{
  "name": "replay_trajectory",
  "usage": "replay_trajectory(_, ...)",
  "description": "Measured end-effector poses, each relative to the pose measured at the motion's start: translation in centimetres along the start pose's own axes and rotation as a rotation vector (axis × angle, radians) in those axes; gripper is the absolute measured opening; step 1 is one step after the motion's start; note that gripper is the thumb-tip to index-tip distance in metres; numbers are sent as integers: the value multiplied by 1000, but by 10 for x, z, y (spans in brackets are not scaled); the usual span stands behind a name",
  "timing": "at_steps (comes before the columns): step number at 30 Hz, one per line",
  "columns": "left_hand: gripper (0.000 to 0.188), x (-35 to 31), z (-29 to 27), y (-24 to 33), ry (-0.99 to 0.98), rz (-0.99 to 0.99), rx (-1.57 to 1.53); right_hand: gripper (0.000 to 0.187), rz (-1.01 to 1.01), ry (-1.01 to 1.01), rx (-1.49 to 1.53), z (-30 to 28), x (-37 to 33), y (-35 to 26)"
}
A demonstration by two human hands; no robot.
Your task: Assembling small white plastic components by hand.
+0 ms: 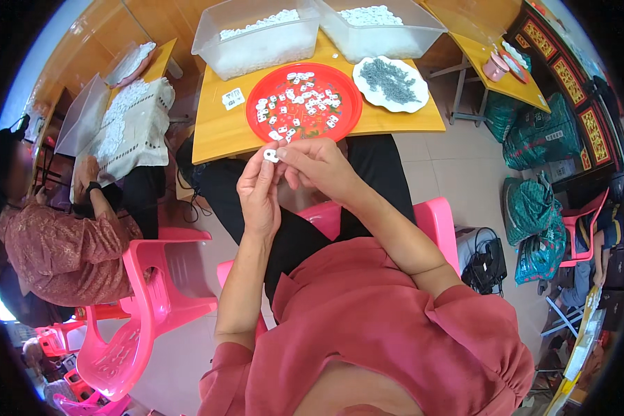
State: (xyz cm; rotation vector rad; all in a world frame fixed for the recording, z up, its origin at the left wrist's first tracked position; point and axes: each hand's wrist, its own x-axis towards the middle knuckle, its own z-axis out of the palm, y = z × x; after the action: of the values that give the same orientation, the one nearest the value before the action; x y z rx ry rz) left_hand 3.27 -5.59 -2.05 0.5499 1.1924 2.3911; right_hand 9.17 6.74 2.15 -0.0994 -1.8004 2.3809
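In front of my lap, both hands meet at a small white plastic piece (271, 156) with a dark hole in it. My left hand (258, 197) pinches it between thumb and fingers. My right hand (320, 166) is closed too, thumb and forefinger at the piece's right edge; anything tiny between those fingertips is too small to make out. Just beyond my hands, a round red tray (353, 104) with a printed pattern carries several white pieces with dark holes. To its right stands a white scalloped plate (414, 105) heaped with tiny grey parts (390, 80).
Two clear plastic bins (256, 52) of white pieces stand at the yellow table's (218, 137) far side. A small white card (233, 99) lies left of the tray. A co-worker (62, 243) sits at left beside a pink chair (145, 312). Green bags (530, 211) stand at right.
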Motion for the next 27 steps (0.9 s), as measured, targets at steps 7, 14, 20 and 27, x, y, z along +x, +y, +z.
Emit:
replay_trajectory(7, 31, 2, -3, 2, -20, -8, 29, 23, 97, 11, 139, -2, 0, 1)
replay_trajectory(14, 22, 7, -18, -3, -31, 15, -65, 24, 143, -28, 148, -6, 1, 4)
replay_trajectory(20, 17, 9, -15, 3, 129, -48, 40, 18, -138, 78, -99, -7, 4, 9)
replay_trajectory(27, 18, 6, -8, 7, 115, 5, 200, 13, -323, 179, -499, -4, 0, 0)
